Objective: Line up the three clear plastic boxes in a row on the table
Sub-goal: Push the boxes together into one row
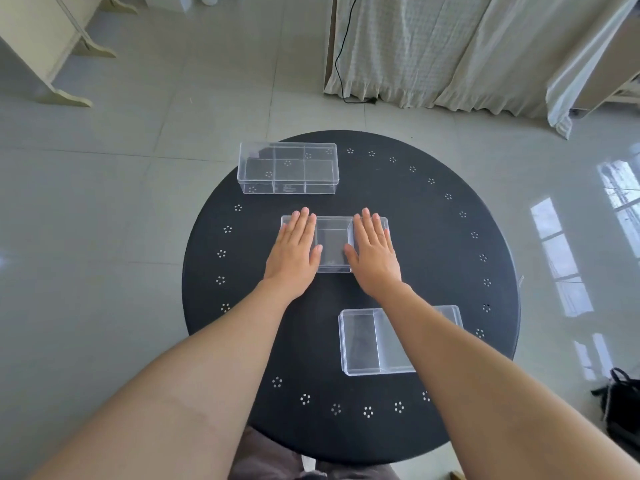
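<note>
Three clear plastic boxes lie on a round black table [433, 237]. The far box [287, 168], with several compartments, sits at the table's far left. The middle box [333, 244] lies at the table's centre. My left hand [296, 252] rests flat on its left end and my right hand [372, 254] rests flat on its right end, fingers straight and pointing away from me. The near box [363, 341] sits at the front right, partly hidden under my right forearm.
The table has a ring of small hole clusters near its rim. Around it is a pale tiled floor. White curtains [450, 46] and a black cable hang at the back, pale furniture [45, 46] stands at the back left, and a black bag [620, 400] lies at the right.
</note>
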